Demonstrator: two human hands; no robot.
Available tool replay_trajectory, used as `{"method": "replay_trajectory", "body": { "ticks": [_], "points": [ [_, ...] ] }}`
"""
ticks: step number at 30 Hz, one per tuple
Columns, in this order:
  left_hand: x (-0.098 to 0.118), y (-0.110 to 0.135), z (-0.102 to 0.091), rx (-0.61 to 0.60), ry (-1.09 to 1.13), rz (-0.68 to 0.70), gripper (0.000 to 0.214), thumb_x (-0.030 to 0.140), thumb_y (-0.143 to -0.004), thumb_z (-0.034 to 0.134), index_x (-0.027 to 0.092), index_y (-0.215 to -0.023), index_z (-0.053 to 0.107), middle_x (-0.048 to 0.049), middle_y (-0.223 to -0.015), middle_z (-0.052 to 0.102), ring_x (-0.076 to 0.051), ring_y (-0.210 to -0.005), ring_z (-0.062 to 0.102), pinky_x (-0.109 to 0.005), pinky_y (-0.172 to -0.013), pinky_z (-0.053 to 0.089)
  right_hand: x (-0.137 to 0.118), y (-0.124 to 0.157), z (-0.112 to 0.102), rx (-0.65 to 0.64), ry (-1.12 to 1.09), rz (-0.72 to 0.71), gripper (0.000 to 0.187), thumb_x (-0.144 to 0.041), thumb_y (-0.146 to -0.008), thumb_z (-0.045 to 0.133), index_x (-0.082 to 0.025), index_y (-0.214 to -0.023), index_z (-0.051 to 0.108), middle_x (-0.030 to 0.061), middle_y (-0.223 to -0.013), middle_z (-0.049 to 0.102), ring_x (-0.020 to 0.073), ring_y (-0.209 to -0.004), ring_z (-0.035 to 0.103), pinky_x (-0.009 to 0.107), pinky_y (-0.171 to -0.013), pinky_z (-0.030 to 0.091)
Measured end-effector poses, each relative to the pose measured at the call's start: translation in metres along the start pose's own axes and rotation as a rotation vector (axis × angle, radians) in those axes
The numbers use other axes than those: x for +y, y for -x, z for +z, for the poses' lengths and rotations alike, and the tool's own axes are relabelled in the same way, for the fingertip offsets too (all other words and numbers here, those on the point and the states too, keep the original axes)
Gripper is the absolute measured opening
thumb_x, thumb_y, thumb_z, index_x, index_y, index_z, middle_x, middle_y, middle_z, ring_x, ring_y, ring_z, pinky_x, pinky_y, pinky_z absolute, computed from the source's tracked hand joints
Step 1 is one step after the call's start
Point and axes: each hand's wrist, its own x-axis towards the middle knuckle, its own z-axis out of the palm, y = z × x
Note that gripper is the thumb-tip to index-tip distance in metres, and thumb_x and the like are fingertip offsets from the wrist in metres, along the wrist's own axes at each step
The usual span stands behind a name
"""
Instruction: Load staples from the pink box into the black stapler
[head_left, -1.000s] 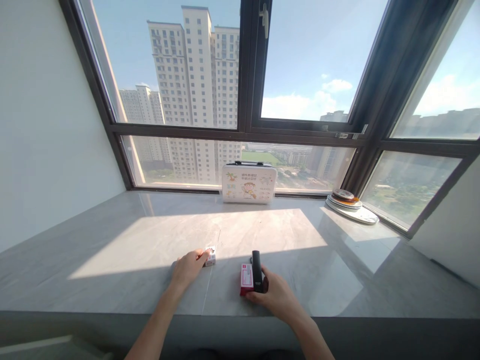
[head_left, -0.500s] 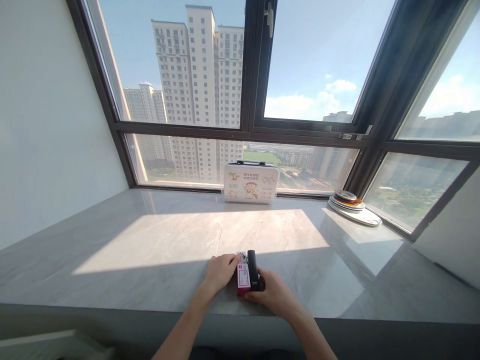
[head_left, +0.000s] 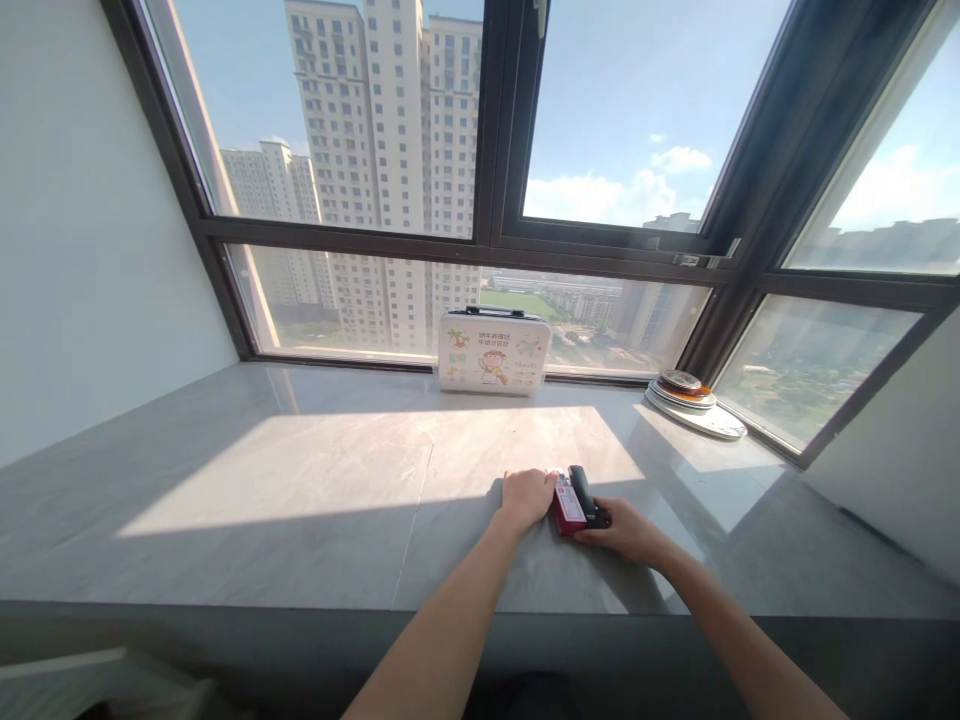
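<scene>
A black stapler [head_left: 582, 491] and a small red and white box [head_left: 568, 508] are side by side over the sill, the stapler on the right. My left hand [head_left: 528, 496] is closed against the left side of the box, its fingertips near the far end. From the right, my right hand [head_left: 626, 530] grips the stapler, with the thumb reaching across the near end of the box. Both items tilt a little to the left at their far ends. Whether they touch the sill is hard to tell.
The marble-look windowsill [head_left: 262, 560] stretches from wall to wall, partly sunlit. Against the window stands a white case [head_left: 491, 352] with cartoon prints and a dark handle. A stack of plates [head_left: 686, 400] lies in the right corner. The sill's front edge is close to me.
Both hands have carried the stapler and box to the right and away from me. The pair has turned slightly. The camera view has shifted a little too.
</scene>
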Motion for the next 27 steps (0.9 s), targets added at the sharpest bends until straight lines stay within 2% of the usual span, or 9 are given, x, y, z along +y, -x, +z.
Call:
{"method": "replay_trajectory", "body": {
  "ticks": [5,9,12,13,15,17,20,24,27],
  "points": [
    [0.032,-0.024,0.021,-0.015,0.006,0.033,0.066,0.052,-0.103,0.018,0.02,-0.106,0.076,-0.0132,-0.108,0.076,-0.027,-0.105,0.068,-0.041,-0.098,0.042,0.027,-0.003,-0.03,-0.005,0.047,0.072,0.061,-0.055,-0.062,0.083,-0.015,-0.106,0.072,0.0032,-0.078,0.072,0.0182,-0.065,0.06,0.025,-0.055,0.044],
    [0.037,-0.028,0.024,-0.009,-0.008,0.039,0.065,0.05,-0.103,0.019,0.019,-0.106,0.076,-0.0147,-0.107,0.076,-0.027,-0.104,0.068,-0.041,-0.097,0.042,0.038,-0.005,-0.039,-0.045,0.045,0.145,0.076,-0.057,-0.066,0.08,-0.019,-0.128,0.06,-0.0011,-0.073,0.068,0.0113,-0.048,0.05,0.022,-0.044,0.034],
    [0.022,-0.021,0.017,0.009,-0.031,0.03,0.062,0.047,-0.103,0.02,0.018,-0.102,0.075,-0.0144,-0.104,0.075,-0.027,-0.101,0.068,-0.041,-0.094,0.043,0.048,0.01,-0.046,0.023,-0.005,0.183,0.079,-0.059,-0.072,0.075,-0.021,-0.136,0.05,-0.0029,-0.07,0.064,0.0113,-0.044,0.047,0.024,-0.043,0.032],
    [0.012,-0.017,0.012,0.018,-0.042,0.02,0.059,0.045,-0.103,0.021,0.018,-0.101,0.074,-0.014,-0.104,0.075,-0.026,-0.101,0.068,-0.04,-0.093,0.043,0.051,0.019,-0.047,0.055,0.001,0.193,0.071,-0.06,-0.074,0.072,-0.02,-0.13,0.054,-0.0024,-0.069,0.063,0.0121,-0.045,0.048,0.025,-0.044,0.032],
    [-0.014,-0.005,-0.001,0.043,-0.065,-0.007,0.05,0.039,-0.102,0.027,0.019,-0.101,0.073,-0.0127,-0.104,0.075,-0.025,-0.1,0.067,-0.039,-0.092,0.043,0.056,0.038,-0.045,0.102,0.083,0.172,0.05,-0.062,-0.078,0.067,-0.02,-0.104,0.064,-0.0001,-0.068,0.063,0.0141,-0.051,0.051,0.026,-0.048,0.034],
    [-0.042,0.012,-0.016,0.075,-0.089,-0.033,0.04,0.034,-0.1,0.033,0.02,-0.105,0.07,-0.0103,-0.102,0.074,-0.024,-0.099,0.066,-0.038,-0.093,0.043,0.054,0.054,-0.031,0.139,0.236,0.087,0.039,-0.06,-0.08,0.065,-0.021,-0.079,0.063,0.0013,-0.065,0.062,0.0161,-0.058,0.053,0.028,-0.054,0.035],
    [-0.079,0.048,-0.036,0.146,-0.124,-0.047,0.033,0.032,-0.098,0.037,0.022,-0.113,0.065,-0.0095,-0.119,0.068,-0.025,-0.115,0.058,-0.039,-0.098,0.041,0.033,0.062,0.011,0.171,0.406,-0.026,0.036,-0.052,-0.088,0.059,-0.022,-0.068,0.057,0.0004,-0.061,0.06,0.0168,-0.059,0.051,0.029,-0.058,0.03],
    [-0.106,0.099,-0.045,0.203,-0.17,-0.02,0.037,0.036,-0.099,0.039,0.027,-0.13,0.057,-0.0069,-0.145,0.053,-0.026,-0.137,0.041,-0.043,-0.113,0.03,-0.015,0.04,0.078,0.181,0.37,-0.199,0.023,-0.039,-0.094,0.052,-0.022,-0.082,0.06,0.0014,-0.076,0.065,0.0182,-0.071,0.058,0.028,-0.065,0.037],
    [-0.114,0.127,-0.04,0.224,-0.232,0.043,0.047,0.041,-0.101,0.038,0.031,-0.147,0.043,-0.0034,-0.159,0.039,-0.025,-0.148,0.027,-0.045,-0.122,0.018,-0.045,0.018,0.113,0.233,0.395,-0.29,0.022,-0.034,-0.096,0.048,-0.023,-0.104,0.066,0.0058,-0.102,0.068,0.0217,-0.098,0.06,0.031,-0.086,0.043]
  ]
}}
